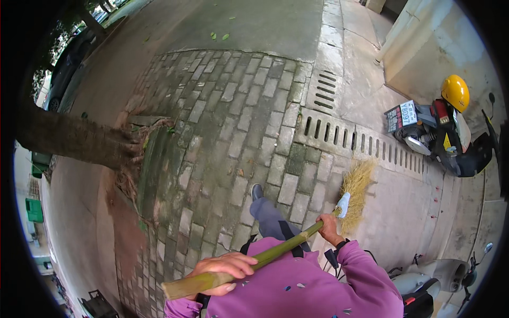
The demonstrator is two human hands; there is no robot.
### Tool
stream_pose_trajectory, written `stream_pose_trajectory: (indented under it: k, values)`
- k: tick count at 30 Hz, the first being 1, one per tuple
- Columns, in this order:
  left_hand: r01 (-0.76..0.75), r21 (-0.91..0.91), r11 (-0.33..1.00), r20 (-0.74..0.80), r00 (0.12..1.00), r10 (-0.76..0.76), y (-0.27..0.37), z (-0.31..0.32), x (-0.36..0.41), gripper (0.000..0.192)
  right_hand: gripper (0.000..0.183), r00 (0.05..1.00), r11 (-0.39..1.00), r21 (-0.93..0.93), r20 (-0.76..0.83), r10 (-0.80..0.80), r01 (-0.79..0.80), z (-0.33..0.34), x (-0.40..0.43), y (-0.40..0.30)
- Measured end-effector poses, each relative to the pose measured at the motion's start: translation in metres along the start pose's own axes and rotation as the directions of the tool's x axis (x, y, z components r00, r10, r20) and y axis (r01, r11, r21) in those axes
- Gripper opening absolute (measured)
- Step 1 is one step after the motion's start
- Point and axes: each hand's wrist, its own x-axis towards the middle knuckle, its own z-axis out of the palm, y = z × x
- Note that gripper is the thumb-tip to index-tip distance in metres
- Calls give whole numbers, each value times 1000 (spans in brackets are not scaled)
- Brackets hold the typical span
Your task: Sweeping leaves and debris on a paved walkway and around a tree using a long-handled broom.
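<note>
A broom with a green bamboo handle [284, 247] runs diagonally across my body. My left hand [222, 272] is closed around the handle near its pale cut end, at the lower left of the view. Farther down, close to the broom head, my right hand [330, 229] grips the same handle. The yellow straw bristles [360, 187], bound with a light blue wrap [344, 204], lie over the pavement to the right, just below the slotted drain covers [324, 130].
A tree trunk [79, 137] with exposed roots and a mossy kerb [155, 175] stands at left. A parked scooter [449, 135] with a yellow helmet [455, 92] is at right, another scooter [433, 278] at lower right. Small leaves [226, 37] lie on the ground.
</note>
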Motion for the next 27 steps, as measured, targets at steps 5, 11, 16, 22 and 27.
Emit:
stream_pose_trajectory:
  k: [5, 11, 16, 22, 27]
  values:
    - [-110, 13, 994, -245, 963, 110, 51, -85, 9, 12, 12, 982, 979, 82, 2, -187, 186, 33, 100, -90]
    - [-189, 425, 885, -242, 919, 312, 126, -155, 8, 18, 15, 883, 862, 221, 5, -469, 456, 43, 265, -232]
    - [-294, 536, 791, 229, 953, 198, 200, -210, 27, 15, 18, 765, 742, 224, -28, -643, 632, 26, 342, -307]
    - [-420, 451, 788, 413, 881, 233, 238, -286, 32, 17, 23, 803, 799, 129, 23, -595, 588, 14, 355, -361]
    - [-332, 293, 897, 435, 881, 184, 220, -408, 76, 17, 21, 922, 918, 93, -8, -386, 385, 42, 344, -364]
